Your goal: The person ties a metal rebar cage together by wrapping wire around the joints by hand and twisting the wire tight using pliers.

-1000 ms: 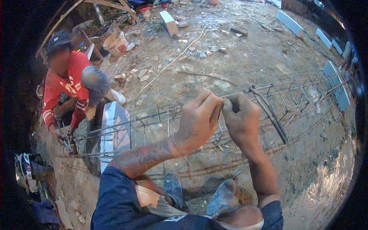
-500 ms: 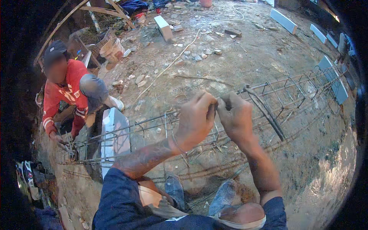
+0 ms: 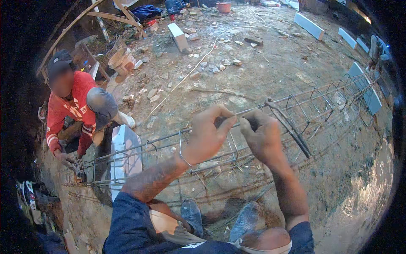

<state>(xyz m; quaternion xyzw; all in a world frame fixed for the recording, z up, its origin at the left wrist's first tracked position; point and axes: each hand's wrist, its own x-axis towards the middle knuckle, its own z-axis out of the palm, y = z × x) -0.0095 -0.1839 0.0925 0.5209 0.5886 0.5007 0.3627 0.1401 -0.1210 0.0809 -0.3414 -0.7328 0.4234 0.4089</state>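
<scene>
A long cage of steel reinforcing bars (image 3: 304, 113) runs crosswise in front of me, with square stirrups along it. My left hand (image 3: 209, 134) is at its top bar, thumb and forefinger curled to a pinch. Just beside it, my right hand (image 3: 263, 133) is also pinched at that bar, fingertips close to the left ones. Whatever lies between the fingers is too small to make out. Dark long-handled pincers (image 3: 292, 129) hang over the top bar to the right of my right hand, handles slanting down toward me.
A person in a red top (image 3: 76, 112) crouches at the cage's left end, hands on it. A white block (image 3: 127, 148) supports the left part; a pale slab (image 3: 364, 89) stands at the right end. Beyond lie a white cable (image 3: 192, 72), stones and a bucket (image 3: 122, 61).
My left hand's thumb and forefinger have shifted, now forming a wider loop at the bar. Both hands remain at nearly the same place. The view has shifted slightly.
</scene>
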